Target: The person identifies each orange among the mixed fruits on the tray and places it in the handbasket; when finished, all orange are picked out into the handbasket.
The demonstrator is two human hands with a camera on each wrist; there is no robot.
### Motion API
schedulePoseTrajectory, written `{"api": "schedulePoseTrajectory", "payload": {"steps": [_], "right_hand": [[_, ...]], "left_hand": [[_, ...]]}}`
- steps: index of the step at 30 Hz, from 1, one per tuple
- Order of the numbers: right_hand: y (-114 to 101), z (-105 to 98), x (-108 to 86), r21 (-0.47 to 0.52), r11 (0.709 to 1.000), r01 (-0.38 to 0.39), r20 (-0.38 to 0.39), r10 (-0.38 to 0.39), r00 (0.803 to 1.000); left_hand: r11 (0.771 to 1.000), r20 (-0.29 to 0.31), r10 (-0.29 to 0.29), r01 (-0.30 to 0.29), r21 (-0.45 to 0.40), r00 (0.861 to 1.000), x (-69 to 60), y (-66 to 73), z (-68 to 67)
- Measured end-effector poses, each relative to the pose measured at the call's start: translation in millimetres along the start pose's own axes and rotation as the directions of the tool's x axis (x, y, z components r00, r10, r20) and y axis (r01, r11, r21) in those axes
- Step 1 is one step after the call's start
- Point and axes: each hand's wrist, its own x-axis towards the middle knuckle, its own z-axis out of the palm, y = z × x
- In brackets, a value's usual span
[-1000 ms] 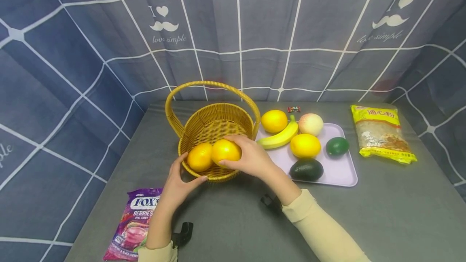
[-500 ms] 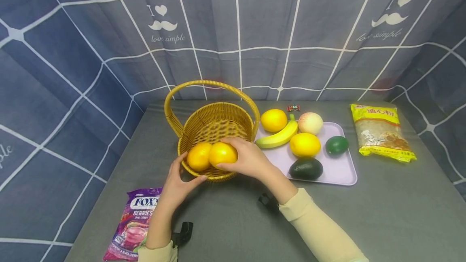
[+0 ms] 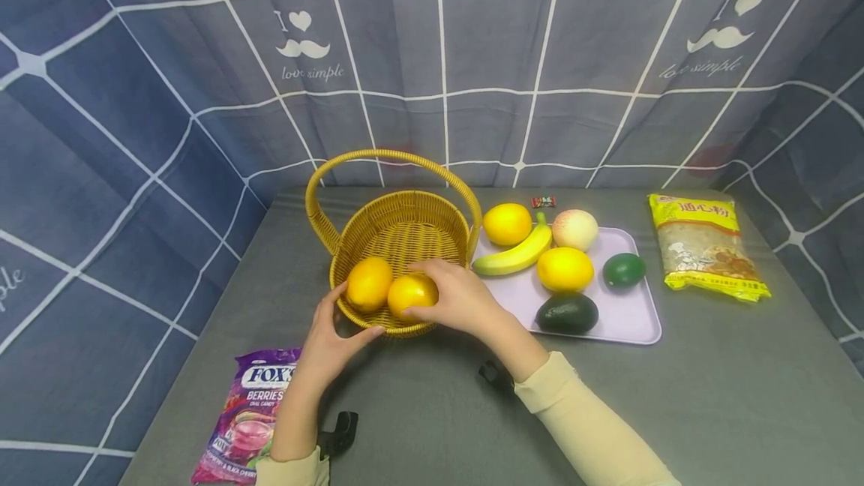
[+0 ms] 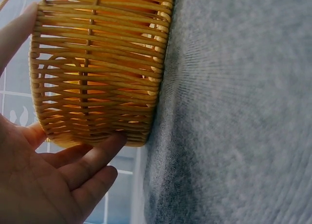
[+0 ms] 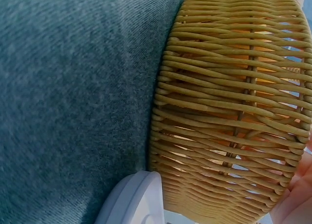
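Note:
A yellow-brown wicker basket [image 3: 412, 205] with a tall hoop handle stands left of the table's middle. My left hand [image 3: 329, 347] steadies it, thumb at the front rim and fingers along its left side; the left wrist view shows fingertips touching the woven wall [image 4: 97, 87]. Inside lie two oranges, side by side at the near edge. My right hand [image 3: 462, 302] holds the right orange [image 3: 412, 295] between thumb and fingers, low in the basket. The left orange [image 3: 369, 283] is next to it. Only part of the right hand shows beyond the basket in the right wrist view.
Right of the basket, a lilac tray [image 3: 641, 325] carries a banana [image 3: 516, 252], a peach [image 3: 575, 229], a dark avocado [image 3: 567, 313], a green fruit [image 3: 624, 270] and yellow fruits [image 3: 565, 270]. A candy bag [image 3: 246, 418] lies front left, a yellow food packet [image 3: 705, 246] far right.
The right hand has lowered its orange further into the basket and slightly left. The left orange has shifted a little away from me. The left hand keeps its place.

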Motion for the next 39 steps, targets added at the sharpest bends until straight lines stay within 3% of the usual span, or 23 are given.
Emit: {"api": "schedulePoseTrajectory", "payload": {"steps": [6, 14, 22, 32, 39], "right_hand": [[0.5, -0.8, -2.1, 0.028, 0.999, -0.015, -0.012, 0.015, 1.000], [0.9, -9.1, -8.5, 0.107, 0.992, -0.072, -0.092, 0.082, 0.992], [3.1, -26.8, -16.7, 0.124, 0.988, -0.090, -0.167, 0.110, 0.980], [1.7, -55.1, -30.6, 0.239, 0.960, -0.145, -0.230, 0.201, 0.952], [1.1, -73.7, -42.5, 0.344, 0.932, -0.113, -0.316, 0.228, 0.921]], "left_hand": [[1.000, 0.004, 0.000, 0.000, 0.001, 1.000, 0.7, -0.6, 1.3], [1.000, 0.006, -0.007, 0.007, 0.008, 1.000, 0.9, 0.9, 1.1], [1.000, 0.007, -0.016, 0.016, 0.004, 1.000, 1.4, 0.1, 0.3], [1.000, -0.003, -0.010, 0.010, 0.010, 1.000, 2.1, -2.2, 0.3], [0.999, 0.009, -0.030, 0.030, 0.023, 1.000, 2.7, -1.7, -0.7]]}}
